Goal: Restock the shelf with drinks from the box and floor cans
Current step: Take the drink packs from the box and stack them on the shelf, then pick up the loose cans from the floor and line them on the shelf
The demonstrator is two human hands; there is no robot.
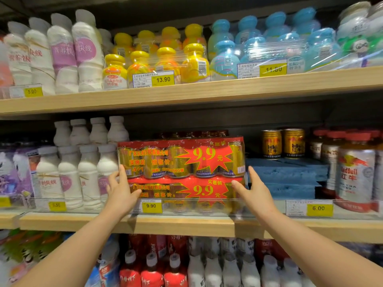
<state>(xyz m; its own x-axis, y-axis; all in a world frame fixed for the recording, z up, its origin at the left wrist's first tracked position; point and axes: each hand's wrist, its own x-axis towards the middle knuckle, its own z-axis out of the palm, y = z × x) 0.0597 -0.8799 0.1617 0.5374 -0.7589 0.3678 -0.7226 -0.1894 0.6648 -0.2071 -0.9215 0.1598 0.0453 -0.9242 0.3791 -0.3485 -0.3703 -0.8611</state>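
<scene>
1. Two shrink-wrapped multipacks of gold cans sit stacked on the middle shelf (182,223), the upper pack (182,157) resting squarely on the lower pack (178,192), both at the centre of the view behind the clear front rail.
2. At 9 o'clock of the stack, the left hand (122,188) lies against the packs' left end, fingers straight and reaching up to the seam between the two; thumb across the lower pack's front. Its grip is wide and flat, a press and not a pinch.
3. At 3 o'clock, the right hand (256,190) mirrors it, fingers extended, the thumb touching the lower pack's right front corner. I cannot tell whether the palm is fully on the wrap or just beside it.
4. Handling, as I judge it: each pack is several full cans, so heavy and rigid in its core, but the film is glossy and will likely slide under flat palms. Squeezing inward from both ends, low on the lower pack, should carry the load best; pulling on the film alone risks a tear.
5. White bottles (87,175) stand just beside the stack at 9 o'clock, and a blue foam block (288,177) lies at 3 o'clock, leaving little room for the fingers.
6. A 9.90 price tag (151,206) sits at 6 o'clock, below the stack.
</scene>
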